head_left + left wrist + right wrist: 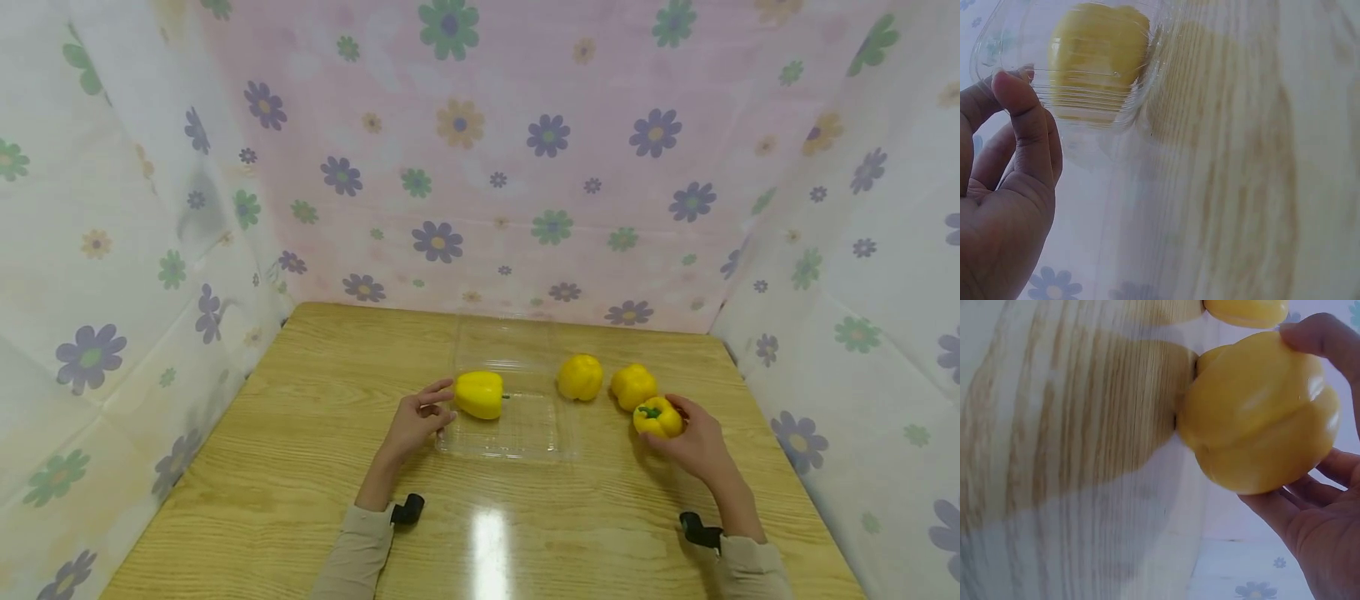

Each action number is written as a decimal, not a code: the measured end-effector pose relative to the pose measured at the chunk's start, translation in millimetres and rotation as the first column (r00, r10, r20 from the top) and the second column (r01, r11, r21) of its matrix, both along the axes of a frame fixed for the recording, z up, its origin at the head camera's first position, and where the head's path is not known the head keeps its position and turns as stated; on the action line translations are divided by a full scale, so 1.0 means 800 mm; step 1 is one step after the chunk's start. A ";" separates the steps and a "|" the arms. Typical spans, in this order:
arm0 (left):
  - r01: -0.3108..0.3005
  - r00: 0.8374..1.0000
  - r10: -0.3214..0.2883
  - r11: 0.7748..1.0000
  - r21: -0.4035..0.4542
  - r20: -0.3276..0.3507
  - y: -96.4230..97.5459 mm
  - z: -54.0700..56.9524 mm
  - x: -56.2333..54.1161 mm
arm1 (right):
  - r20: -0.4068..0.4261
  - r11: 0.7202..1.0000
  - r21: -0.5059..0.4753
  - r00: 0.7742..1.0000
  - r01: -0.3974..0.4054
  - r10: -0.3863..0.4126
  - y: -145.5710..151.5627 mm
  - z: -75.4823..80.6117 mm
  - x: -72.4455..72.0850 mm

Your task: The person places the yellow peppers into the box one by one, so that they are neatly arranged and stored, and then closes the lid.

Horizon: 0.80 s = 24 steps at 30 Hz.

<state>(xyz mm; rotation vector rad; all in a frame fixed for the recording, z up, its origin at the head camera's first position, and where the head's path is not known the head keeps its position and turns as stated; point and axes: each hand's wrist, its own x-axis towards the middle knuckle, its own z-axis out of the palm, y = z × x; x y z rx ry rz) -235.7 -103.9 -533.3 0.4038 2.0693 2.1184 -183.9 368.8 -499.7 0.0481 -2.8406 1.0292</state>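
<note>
A clear plastic container [528, 429] with its lid folded back lies on the table, and one yellow bell pepper [478, 395] rests on its side in its left part. My left hand [415, 423] pinches the container's left rim between thumb and fingers, as the left wrist view shows. Farther right, my right hand [699, 440] grips another yellow bell pepper [1260, 415], thumb on one side and fingers on the other. Its green stem faces up and left in the head view. Two more yellow peppers, one round [581, 377] and one lobed [633, 386], sit between the container and my right hand.
The wooden table [300, 467] ends at a flowered cloth [495, 167] that hangs behind it and along both sides. The container's transparent lid [502, 340] lies toward the back edge. Dark wrist mounts [407, 509] sit at both sleeves.
</note>
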 end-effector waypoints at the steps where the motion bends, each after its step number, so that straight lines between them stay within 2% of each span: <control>1: -0.001 1.000 0.001 1.000 0.001 0.001 0.000 0.000 0.000 | 0.002 1.000 -0.008 1.000 0.006 -0.006 0.001 -0.001 0.000; 9: 0.000 1.000 0.000 1.000 0.007 0.011 0.000 0.002 0.001 | -0.011 0.996 -0.090 1.000 -0.008 0.007 0.004 -0.012 0.001; 15: -0.001 1.000 0.001 1.000 0.006 0.007 0.000 0.002 0.001 | 0.048 0.991 -0.133 0.999 -0.008 0.015 0.008 -0.015 0.007; 18: -0.001 1.000 0.001 1.000 0.008 0.006 0.000 0.001 0.001 | 0.088 0.993 -0.113 0.996 -0.010 0.020 0.014 -0.011 0.011; 24: 0.001 1.000 -0.001 1.000 0.014 0.004 0.000 0.001 -0.001 | 0.115 0.998 -0.056 0.993 0.004 0.003 0.024 -0.004 0.017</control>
